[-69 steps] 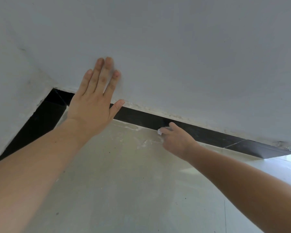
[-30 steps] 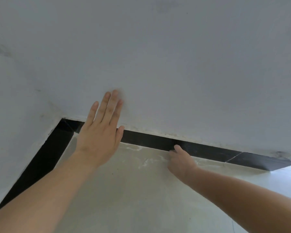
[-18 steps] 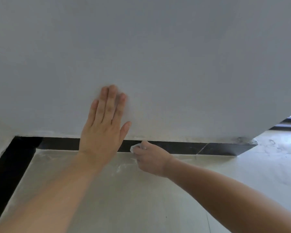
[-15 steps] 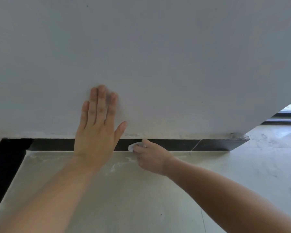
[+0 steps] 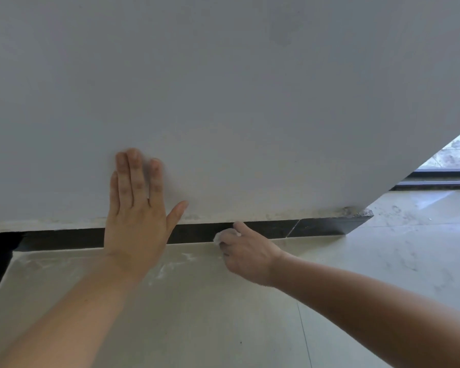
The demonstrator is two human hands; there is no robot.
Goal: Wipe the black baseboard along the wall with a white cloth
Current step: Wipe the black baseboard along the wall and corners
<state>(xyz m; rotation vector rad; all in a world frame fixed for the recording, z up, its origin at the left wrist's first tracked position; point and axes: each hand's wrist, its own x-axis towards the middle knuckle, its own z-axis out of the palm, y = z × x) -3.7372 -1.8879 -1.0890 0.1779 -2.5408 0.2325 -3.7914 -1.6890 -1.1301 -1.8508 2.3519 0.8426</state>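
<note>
Left hand (image 5: 136,221): centre-left of frame, flat on grey wall (image 5: 250,102), fingers (image 5: 129,176) spread wide, holding nothing.
Right hand (image 5: 246,252): centre, fingers curled tight round white cloth (image 5: 220,237), pressing it vs baseboard.
Baseboard (image 5: 327,227): black strip btwn wall & floor, runs left to right across mid-frame.
Floor (image 5: 210,314): pale tile w/ white smears near both hands.
</note>
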